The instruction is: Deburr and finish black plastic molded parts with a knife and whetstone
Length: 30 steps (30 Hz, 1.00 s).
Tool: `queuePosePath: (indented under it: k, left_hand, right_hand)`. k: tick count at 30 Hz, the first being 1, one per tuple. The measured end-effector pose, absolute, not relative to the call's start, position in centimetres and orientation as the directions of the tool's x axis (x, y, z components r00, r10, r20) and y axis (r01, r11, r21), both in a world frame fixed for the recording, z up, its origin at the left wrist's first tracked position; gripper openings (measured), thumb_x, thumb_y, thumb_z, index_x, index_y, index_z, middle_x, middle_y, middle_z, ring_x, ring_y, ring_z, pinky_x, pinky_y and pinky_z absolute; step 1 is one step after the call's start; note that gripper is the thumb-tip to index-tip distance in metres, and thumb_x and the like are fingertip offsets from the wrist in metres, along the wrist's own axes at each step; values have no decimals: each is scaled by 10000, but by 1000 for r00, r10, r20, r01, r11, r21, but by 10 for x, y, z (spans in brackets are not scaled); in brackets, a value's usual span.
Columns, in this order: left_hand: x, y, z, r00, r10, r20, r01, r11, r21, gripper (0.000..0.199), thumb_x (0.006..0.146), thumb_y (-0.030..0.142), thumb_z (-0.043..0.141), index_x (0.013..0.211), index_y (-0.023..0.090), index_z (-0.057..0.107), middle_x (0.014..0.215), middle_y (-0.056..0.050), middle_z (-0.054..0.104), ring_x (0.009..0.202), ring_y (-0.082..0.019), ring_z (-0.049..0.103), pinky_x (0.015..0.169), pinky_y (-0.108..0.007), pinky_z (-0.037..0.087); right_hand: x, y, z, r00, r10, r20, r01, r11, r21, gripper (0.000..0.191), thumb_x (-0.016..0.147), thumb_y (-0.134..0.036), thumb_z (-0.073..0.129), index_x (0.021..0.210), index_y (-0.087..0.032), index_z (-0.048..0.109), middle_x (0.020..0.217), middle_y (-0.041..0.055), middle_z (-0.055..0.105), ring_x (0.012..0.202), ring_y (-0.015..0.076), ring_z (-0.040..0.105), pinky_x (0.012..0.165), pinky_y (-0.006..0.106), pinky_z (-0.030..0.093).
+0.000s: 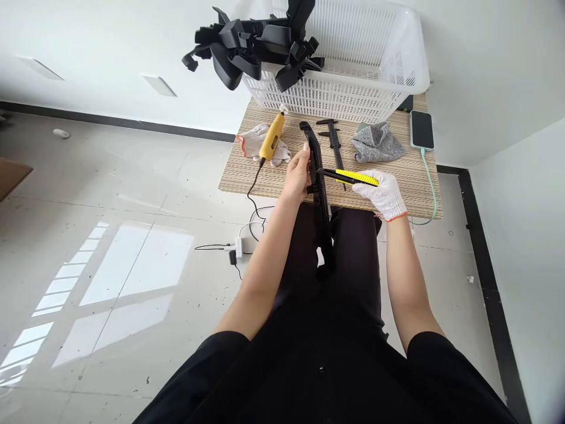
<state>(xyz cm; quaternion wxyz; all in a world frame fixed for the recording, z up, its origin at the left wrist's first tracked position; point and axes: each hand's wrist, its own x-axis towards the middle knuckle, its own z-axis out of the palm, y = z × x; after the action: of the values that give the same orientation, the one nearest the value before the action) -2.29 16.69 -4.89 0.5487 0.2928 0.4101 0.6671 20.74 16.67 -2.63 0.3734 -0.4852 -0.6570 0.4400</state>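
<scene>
My bare left hand (298,174) is closed around the upper part of a long black plastic part (323,206). The part runs from over the table down above my lap. In a white glove with an orange cuff, my right hand (380,189) grips a yellow and black utility knife (353,176). The knife's tip points left and meets or nearly meets the part's right edge, close to my left fingers; whether it touches, I cannot tell. Behind the knife lies a black caliper (334,141) on the table.
On the wooden table (238,176), a yellow corded rotary tool (272,136) rests on a white glove (255,140). A grey cloth (378,143) and a charging phone (422,129) lie at right. Behind stands a white basket (375,88) with several black plastic parts (273,38) at its left. Cables and a power adapter (239,247) are on the floor.
</scene>
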Motion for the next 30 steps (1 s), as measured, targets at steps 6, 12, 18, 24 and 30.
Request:
queuePosePath:
  k: [6, 12, 18, 24, 30]
  left_hand:
    - [-27, 167, -50, -200, 980, -19, -568, -100, 817, 268, 892, 439, 748, 1058, 228, 735, 1057, -26, 739, 1197, -219, 696, 964, -315, 603]
    - [-28, 165, -50, -178, 983, -39, -560, -69, 826, 309, 909, 431, 731, 1157, 246, 734, 1190, -32, 743, 1290, -245, 653, 1037, -359, 585]
    - [-28, 163, -47, -154, 985, -76, -597, -31, 802, 342, 920, 377, 727, 1236, 247, 707, 1272, -47, 721, 1355, -256, 609, 1088, -390, 560]
    - [-26, 161, -43, -157, 981, -117, -622, -6, 783, 367, 920, 358, 727, 1270, 254, 688, 1300, -43, 707, 1379, -263, 590, 1106, -397, 551]
    - [-26, 161, -43, -160, 983, -91, -617, -27, 786, 304, 924, 342, 723, 1210, 238, 704, 1262, -35, 717, 1366, -247, 600, 1099, -378, 550]
  right_hand:
    - [207, 169, -28, -246, 966, 79, 350, 165, -922, 387, 722, -367, 798, 1052, -166, 796, 936, 48, 756, 843, 203, 691, 735, 325, 579]
    - [206, 170, -28, -205, 975, 88, 323, 152, -934, 400, 747, -361, 785, 1095, -163, 787, 919, 39, 747, 774, 172, 666, 699, 305, 555]
    - [205, 170, -28, -177, 980, 89, 349, 147, -925, 399, 758, -385, 775, 1093, -169, 784, 858, 26, 726, 716, 160, 640, 664, 300, 535]
    - [202, 166, -25, -179, 981, 74, 366, 136, -920, 399, 749, -407, 772, 1071, -171, 781, 820, 22, 717, 704, 156, 629, 655, 296, 532]
    - [201, 168, -26, -212, 973, 88, 374, 164, -913, 410, 727, -402, 796, 1064, -170, 786, 851, 32, 725, 735, 171, 642, 659, 302, 531]
